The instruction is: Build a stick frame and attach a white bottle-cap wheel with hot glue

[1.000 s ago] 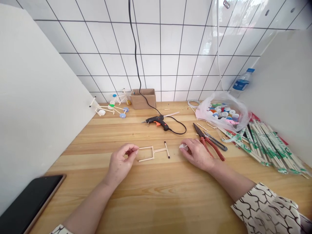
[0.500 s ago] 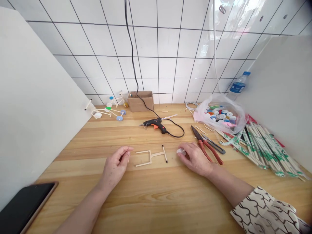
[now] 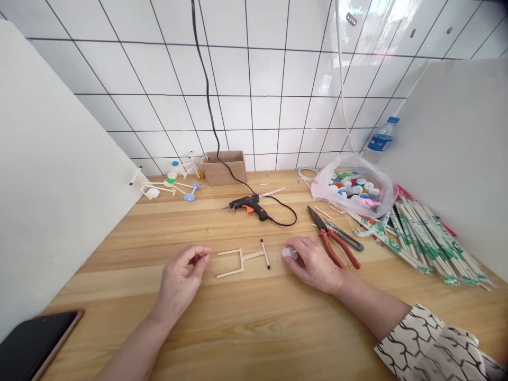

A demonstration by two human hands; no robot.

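My right hand point(image 3: 313, 264) grips a white bottle cap point(image 3: 289, 253) between thumb and fingers, close above the wooden table. Its fingers are closed and partly cover the cap. On the left, my left hand point(image 3: 184, 272) is closed in a pinch; anything between its fingertips is too small to make out. Between the hands lies a frame of thin wooden sticks point(image 3: 242, 260). It has a fork of two prongs pointing left and a crossbar with black ends at the right. My left fingertips are just left of the prongs, apart from them.
Behind the frame lies a black glue gun point(image 3: 251, 204). Right of it are red-handled pliers point(image 3: 337, 246), snips point(image 3: 347, 235), a bag of bottle caps point(image 3: 353, 185) and wrapped sticks point(image 3: 424, 233). Stick-and-cap models point(image 3: 170, 181), a cardboard box point(image 3: 226, 172) and a phone point(image 3: 37, 344) are leftward.
The view has shifted slightly, so everything sits a little further left. My left fingers have closed more tightly together. The cap in my right hand has turned and shows more of itself.
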